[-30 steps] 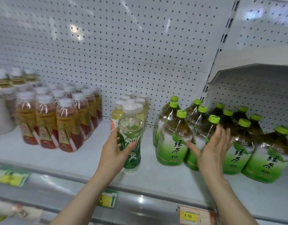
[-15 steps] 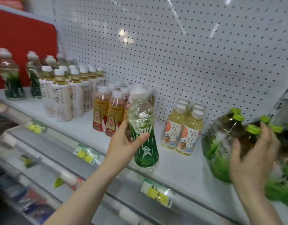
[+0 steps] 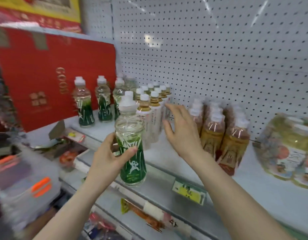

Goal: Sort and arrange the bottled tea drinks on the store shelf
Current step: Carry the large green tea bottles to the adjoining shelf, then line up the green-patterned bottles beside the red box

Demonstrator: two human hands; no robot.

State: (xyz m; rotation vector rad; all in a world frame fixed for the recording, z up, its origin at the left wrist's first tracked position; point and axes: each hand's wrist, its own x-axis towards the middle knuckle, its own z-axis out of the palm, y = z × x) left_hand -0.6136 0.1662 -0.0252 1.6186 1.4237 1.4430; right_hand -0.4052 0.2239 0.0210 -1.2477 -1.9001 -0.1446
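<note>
Moved: we have carried the green bottle [image 3: 130,153] leftward; it is now just in front of the white-label bottles [image 3: 149,118].
Grip: left hand [image 3: 106,158] wraps its waist; right hand [image 3: 181,134] is spread and empty.
Risk: our spread fingers [image 3: 175,109] may topple that row.

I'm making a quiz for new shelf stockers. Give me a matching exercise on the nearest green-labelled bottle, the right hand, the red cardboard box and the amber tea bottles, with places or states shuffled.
1. Nearest clear plastic bottle with green label and white cap
2. Right hand
3. Large red cardboard box
4. Amber tea bottles with white caps

A. Open, fingers spread, before the white-labelled bottles
B. Far left, behind standing green-labelled bottles
C. Gripped by the left hand
D. On the shelf, right of the right hand

Pairs: 1-C, 2-A, 3-B, 4-D
</note>
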